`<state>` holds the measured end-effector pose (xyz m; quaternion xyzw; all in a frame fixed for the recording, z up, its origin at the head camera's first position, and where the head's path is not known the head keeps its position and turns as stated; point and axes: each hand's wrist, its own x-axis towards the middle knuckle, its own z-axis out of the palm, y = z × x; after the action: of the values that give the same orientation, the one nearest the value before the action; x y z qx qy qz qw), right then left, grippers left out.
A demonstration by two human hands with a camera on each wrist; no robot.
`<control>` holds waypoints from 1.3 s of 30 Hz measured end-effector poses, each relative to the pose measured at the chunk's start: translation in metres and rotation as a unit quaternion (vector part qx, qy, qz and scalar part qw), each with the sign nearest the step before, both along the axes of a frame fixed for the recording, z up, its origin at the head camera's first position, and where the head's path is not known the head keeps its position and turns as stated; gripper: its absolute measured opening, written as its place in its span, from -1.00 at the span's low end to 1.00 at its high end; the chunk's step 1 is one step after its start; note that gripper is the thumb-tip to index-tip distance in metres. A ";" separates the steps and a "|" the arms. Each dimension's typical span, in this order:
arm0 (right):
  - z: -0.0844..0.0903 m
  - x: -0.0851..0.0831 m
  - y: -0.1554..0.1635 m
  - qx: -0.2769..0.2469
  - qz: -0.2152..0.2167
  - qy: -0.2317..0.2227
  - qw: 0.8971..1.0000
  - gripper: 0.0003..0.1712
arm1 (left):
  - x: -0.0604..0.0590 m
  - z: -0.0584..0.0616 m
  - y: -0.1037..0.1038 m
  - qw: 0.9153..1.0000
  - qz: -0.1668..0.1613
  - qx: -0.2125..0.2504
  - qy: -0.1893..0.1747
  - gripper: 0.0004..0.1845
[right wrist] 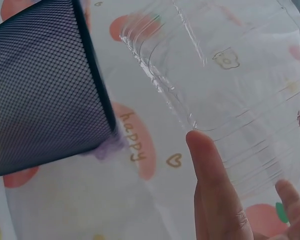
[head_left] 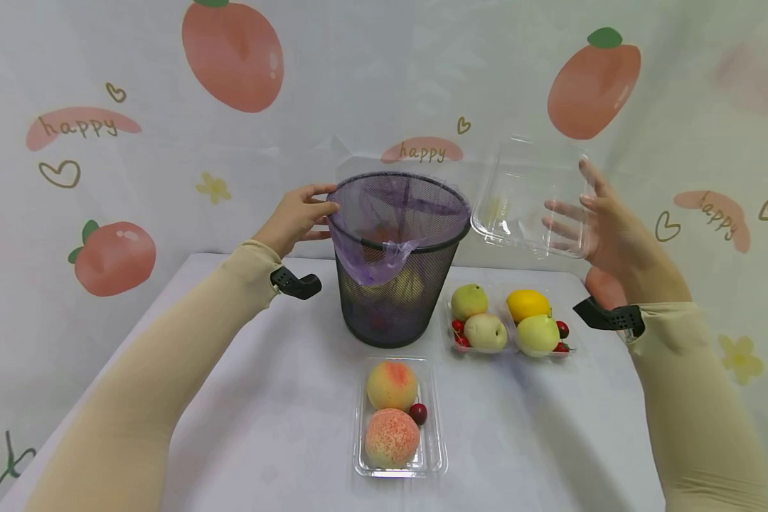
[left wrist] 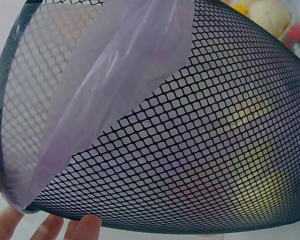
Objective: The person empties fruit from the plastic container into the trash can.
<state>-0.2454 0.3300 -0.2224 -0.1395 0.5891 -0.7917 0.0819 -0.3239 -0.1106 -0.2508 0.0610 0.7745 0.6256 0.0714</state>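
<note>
A black mesh wastebasket (head_left: 390,313) lined with a purple plastic bag (head_left: 374,264) stands on the table. My left hand (head_left: 301,217) grips its rim from the left side; in the left wrist view fingertips (left wrist: 90,227) show along the mesh. Yellowish and reddish fruit shows dimly through the mesh. To the right of the basket, raised above the table, my right hand (head_left: 604,220) holds a clear plastic box (head_left: 531,199) by its right side. The box is tilted on edge, nothing visible inside, and overlaps the backdrop (right wrist: 185,200) in the right wrist view.
In front of the basket lies a clear tray (head_left: 432,455) with two peaches (head_left: 392,437) and a dark red cherry (head_left: 418,413). Right of the basket, clear trays hold pears (head_left: 537,334), a lemon (head_left: 528,306) and small red fruits (head_left: 562,329). A printed cloth hangs behind the table (head_left: 281,427).
</note>
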 end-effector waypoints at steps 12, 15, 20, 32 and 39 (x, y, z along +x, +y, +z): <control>-0.028 0.024 0.020 0.005 0.074 -0.003 0.997 -0.25 | -0.001 0.000 0.000 1.000 0.001 -0.005 0.001 -0.43; -0.036 0.030 0.023 -0.004 0.091 -0.003 0.996 -0.23 | -0.001 0.000 0.000 1.000 0.001 -0.003 0.001 -0.43; -0.054 0.038 0.027 -0.021 0.128 -0.003 0.992 -0.21 | -0.002 0.000 0.000 1.000 0.002 0.000 0.001 -0.43; -0.103 0.059 0.032 -0.014 0.164 -0.026 0.986 -0.25 | -0.001 -0.001 -0.001 1.000 0.002 -0.001 -0.002 -0.44; -0.131 0.075 0.033 0.017 0.181 -0.078 0.980 -0.29 | -0.001 0.000 0.000 1.000 0.004 -0.001 -0.004 -0.44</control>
<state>-0.1704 0.3626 -0.3529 -0.1805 0.5595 -0.7620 0.2716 -0.3252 -0.1109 -0.2513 0.0554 0.7751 0.6252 0.0723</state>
